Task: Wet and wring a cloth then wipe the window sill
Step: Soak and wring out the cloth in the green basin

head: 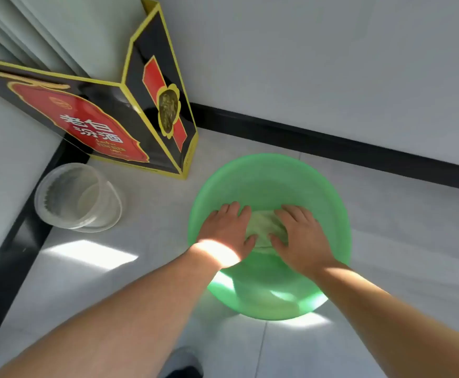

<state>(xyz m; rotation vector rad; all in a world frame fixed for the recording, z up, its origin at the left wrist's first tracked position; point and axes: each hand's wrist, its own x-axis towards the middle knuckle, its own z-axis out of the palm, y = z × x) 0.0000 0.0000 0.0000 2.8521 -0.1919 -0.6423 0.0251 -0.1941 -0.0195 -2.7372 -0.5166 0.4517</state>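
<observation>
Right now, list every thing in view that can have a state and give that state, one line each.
Green basin: upright on the floor, both hands inside it.
Cloth: bunched in the basin, pressed between the hands.
Left hand: fingers spread, flat on the cloth's edge.
Right hand: fingers spread, flat on the cloth.
Clear tub: tipped on its side, open, empty.
Black carton: upright in the corner.

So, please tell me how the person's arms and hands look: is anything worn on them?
Both forearms are bare as far as the picture shows, with no sleeves in view. The left hand and the right hand wear no gloves. I see no watch, bracelet or ring. A bright patch of sunlight lies across the left wrist.
</observation>
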